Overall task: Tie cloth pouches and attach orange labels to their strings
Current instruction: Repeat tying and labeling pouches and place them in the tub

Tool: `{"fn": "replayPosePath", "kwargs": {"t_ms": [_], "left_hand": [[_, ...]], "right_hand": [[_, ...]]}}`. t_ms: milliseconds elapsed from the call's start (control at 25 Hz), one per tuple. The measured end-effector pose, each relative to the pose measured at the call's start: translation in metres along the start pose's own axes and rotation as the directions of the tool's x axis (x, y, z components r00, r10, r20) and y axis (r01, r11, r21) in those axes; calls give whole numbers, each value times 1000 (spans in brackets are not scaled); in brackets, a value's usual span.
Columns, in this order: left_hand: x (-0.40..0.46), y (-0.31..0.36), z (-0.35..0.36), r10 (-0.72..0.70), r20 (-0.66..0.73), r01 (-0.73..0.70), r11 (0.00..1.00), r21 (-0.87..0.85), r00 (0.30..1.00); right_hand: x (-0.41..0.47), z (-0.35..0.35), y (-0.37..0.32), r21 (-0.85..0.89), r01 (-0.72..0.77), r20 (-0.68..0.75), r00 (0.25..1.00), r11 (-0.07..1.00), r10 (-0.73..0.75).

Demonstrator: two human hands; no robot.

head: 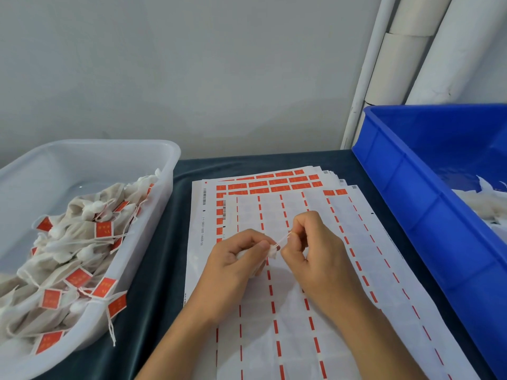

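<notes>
The left hand (236,259) pinches a small pouch (272,250) at its neck. The right hand (310,242) pinches its string (282,240). The pouch looks soft and light, so hold the neck tight.

Matt white cloth pouch (272,251), smooth paper label sheets (301,311), glossy plastic bins (406,187), soft dark tablecloth (164,215).

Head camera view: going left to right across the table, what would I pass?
White tub of tagged pouches → left hand → string → right hand → blue crate.
</notes>
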State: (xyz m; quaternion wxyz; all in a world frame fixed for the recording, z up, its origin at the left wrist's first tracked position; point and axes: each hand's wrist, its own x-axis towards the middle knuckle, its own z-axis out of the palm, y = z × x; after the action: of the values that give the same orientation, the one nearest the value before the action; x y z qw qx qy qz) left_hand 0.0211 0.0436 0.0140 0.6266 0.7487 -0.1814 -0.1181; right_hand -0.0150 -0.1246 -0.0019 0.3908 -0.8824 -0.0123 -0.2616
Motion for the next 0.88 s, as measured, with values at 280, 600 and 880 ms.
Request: {"fn": "replayPosePath", "kwargs": {"t_ms": [280, 600, 880], "left_hand": [[-1, -2, -1, -43, -23, 42, 999, -32, 999], [0, -4, -1, -10, -89, 3, 997, -79, 996], [1, -7, 1, -19, -99, 18, 1000, -19, 995]], "right_hand": [[4, -2, -9, 440, -273, 147, 962, 856, 231], [6, -6, -14, 386, -429, 290, 897, 817, 334], [8, -11, -15, 475, -545, 353, 837, 690, 418]]}}
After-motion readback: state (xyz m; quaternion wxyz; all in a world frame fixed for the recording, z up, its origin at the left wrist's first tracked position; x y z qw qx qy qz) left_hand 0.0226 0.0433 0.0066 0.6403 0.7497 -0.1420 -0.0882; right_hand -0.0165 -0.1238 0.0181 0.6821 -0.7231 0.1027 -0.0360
